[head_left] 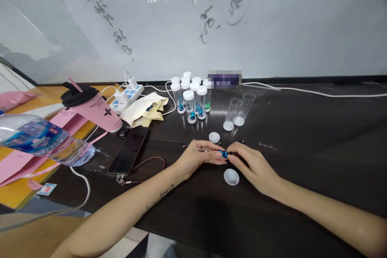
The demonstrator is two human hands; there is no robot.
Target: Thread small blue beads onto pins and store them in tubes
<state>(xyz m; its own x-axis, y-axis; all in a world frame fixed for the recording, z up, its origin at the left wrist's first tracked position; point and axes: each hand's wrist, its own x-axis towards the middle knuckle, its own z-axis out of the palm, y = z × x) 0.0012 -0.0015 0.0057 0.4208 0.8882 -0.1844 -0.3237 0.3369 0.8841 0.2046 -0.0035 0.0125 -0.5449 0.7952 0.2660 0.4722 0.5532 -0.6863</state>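
My left hand (198, 158) and my right hand (252, 163) meet over the dark table (302, 161), both pinching a small blue bead (224, 153) between their fingertips. The left hand also holds a thin needle-like tool (200, 149) that points left. One white cap (231, 177) lies just below the hands, another white cap (214, 137) just above them. Two open clear tubes (238, 111) stand behind, tilted, without caps.
A cluster of capped tubes with blue and green beads (191, 96) stands at the back. Left of it lie a cloth pouch (145, 109), a power strip (126, 96), a pink cup (92, 109), a phone (129, 150) and a water bottle (42, 139).
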